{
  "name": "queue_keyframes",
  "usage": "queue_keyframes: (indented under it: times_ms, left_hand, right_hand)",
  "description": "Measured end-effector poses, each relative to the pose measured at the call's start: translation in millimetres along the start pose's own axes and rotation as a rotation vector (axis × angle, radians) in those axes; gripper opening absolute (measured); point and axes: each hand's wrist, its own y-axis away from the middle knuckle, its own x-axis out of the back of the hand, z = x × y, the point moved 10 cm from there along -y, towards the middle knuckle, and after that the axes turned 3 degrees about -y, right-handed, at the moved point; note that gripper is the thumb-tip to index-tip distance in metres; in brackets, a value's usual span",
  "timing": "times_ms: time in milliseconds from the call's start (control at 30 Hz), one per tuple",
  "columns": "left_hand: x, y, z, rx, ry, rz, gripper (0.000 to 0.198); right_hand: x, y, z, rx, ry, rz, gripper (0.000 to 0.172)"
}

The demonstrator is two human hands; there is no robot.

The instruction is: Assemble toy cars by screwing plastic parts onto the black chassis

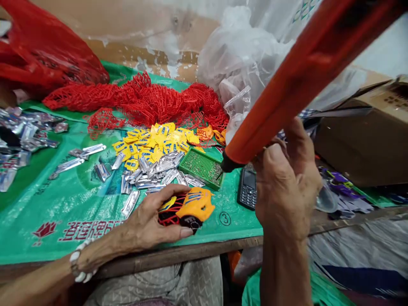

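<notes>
My left hand (153,221) lies on the green sheet near the table's front edge, fingers wrapped round an orange and yellow toy car (193,206) with a red frame and a black wheel. My right hand (287,182) is raised to the right of it, closed round the lower end of a long orange electric screwdriver (296,80). The tool slants up to the top right. Its black tip rests in a small green tray of screws (201,166) just behind the toy car.
Yellow parts (153,142), silver parts (153,172) and a heap of red frames (149,102) lie behind the tray. A black keypad phone (247,189) sits right of the car. A clear plastic bag (242,55), a red bag (41,46) and a cardboard box (366,136) ring the table.
</notes>
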Motion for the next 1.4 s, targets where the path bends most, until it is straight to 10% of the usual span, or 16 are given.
queue_keyframes:
  times_ms: [167, 400, 633, 967, 1233, 1400]
  left_hand:
    - [-25.7, -2, -24, 0.402, 0.782, -0.147, 0.052]
    - [-43.1, 7, -44, 0.665, 1.041, -0.11, 0.055]
    - [-37.5, 1, -39, 0.588, 0.919, -0.111, 0.055]
    - [-9.6, -9, -16, 0.304, 0.487, -0.233, 0.061]
    - [10.0, -12, -9, 0.293, 0.29, -0.113, 0.055]
    - [15.6, -15, 4, 0.037, 0.046, -0.032, 0.055]
  right_hand:
    - [27, 17, 23, -0.024, 0.137, 0.165, 0.033]
    - [-11, 44, 68, -0.374, 0.148, -0.218, 0.036]
    - [-37, 61, 86, -0.463, 0.168, -0.428, 0.025]
    - [-7, 55, 87, -0.415, -0.016, -0.191, 0.013]
    - [15, 62, 75, -0.215, 0.159, -0.196, 0.017]
    - [23, 66, 79, -0.186, 0.198, -0.178, 0.022]
